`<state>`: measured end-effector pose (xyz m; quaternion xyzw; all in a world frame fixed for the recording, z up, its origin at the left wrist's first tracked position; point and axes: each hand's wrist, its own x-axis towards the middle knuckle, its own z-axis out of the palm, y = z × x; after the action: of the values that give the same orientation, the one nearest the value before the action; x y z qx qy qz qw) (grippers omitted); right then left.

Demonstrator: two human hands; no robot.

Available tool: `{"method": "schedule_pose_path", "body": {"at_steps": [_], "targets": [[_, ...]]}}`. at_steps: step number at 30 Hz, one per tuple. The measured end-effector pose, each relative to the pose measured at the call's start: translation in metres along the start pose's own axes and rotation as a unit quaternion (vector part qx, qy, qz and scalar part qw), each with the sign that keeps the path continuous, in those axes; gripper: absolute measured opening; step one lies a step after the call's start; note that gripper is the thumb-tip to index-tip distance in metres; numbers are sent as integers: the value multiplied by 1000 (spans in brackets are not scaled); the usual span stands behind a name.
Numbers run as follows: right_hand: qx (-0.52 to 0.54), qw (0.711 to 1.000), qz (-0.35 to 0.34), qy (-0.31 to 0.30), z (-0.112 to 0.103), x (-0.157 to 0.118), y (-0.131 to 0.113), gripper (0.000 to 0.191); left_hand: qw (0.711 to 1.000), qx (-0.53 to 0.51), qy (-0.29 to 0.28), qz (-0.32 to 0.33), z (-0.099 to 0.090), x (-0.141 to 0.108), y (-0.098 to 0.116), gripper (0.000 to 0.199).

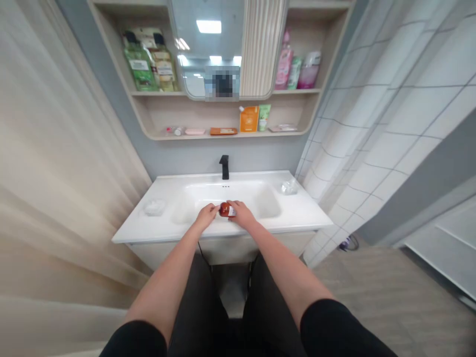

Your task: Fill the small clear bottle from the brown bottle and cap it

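Note:
A small red-brown bottle (225, 209) with a white label lies on its side over the front part of the white sink basin (260, 198). My right hand (241, 214) is wrapped round its labelled end. At the bottle's left end, my left hand (208, 215) has its fingers pinched together; whether they hold a small part there is too small to make out. The black faucet (224, 167) stands behind the bottle at the back of the basin.
Clear crumpled plastic lies on the counter at left (154, 207) and right (289, 187). Above hangs a mirror cabinet (223, 137) with bottles, an orange pouch (249, 119) and a green tube (264, 117). Curtains (55, 173) hang at both sides.

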<state>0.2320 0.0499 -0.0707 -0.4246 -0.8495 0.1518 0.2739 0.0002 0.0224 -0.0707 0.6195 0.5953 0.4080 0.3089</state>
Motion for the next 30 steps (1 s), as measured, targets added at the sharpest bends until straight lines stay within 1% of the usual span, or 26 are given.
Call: {"method": "schedule_pose_path", "body": {"at_steps": [2,4,5,8,9,11,12,14,16,17,19,21,24,26,28,29,30], "targets": [[-2,1000,0,1,0,0,0,89,999,27,1,-24,1,0,1,49],[-4,1000,0,1,1,0,0,90,999,14,8,-34,2,0,1,40],[-5,1000,1,0,1,0,1,90,1000,-3,10,-30,2,0,1,34],[-10,1000,2,-1,1,0,1,90,999,-39,7,22,2,0,0,37],[-12,1000,2,-1,1,0,1,90,999,-38,4,35,1,-1,0,33],[-17,1000,-2,1,1,0,1,89,999,-24,-5,35,0,-1,-1,23],[-18,1000,-5,1,1,0,0,89,1000,-11,-9,26,0,-2,-1,25],[-18,1000,-8,4,1,0,0,88,1000,20,-5,3,-2,-2,0,40],[-13,1000,-5,7,2,0,0,88,999,34,28,-14,-4,-2,2,50],[-8,1000,-2,8,2,0,1,87,998,27,52,-20,-4,-2,3,50],[10,1000,10,10,3,1,3,87,993,-18,110,-29,-7,-3,5,43],[43,999,24,14,4,3,8,86,983,-84,159,-35,-11,-7,6,35],[114,991,46,48,2,6,19,84,963,-162,212,-35,-25,-23,-1,37],[162,980,68,89,0,7,26,82,951,-187,245,-27,-43,-42,-13,43],[199,967,108,120,-3,7,31,80,941,-194,277,-27,-70,-65,-29,48],[212,960,133,126,-5,7,32,80,939,-178,292,-34,-85,-76,-38,48],[221,954,158,128,-6,7,32,80,939,-142,309,-44,-103,-87,-47,47]]}}
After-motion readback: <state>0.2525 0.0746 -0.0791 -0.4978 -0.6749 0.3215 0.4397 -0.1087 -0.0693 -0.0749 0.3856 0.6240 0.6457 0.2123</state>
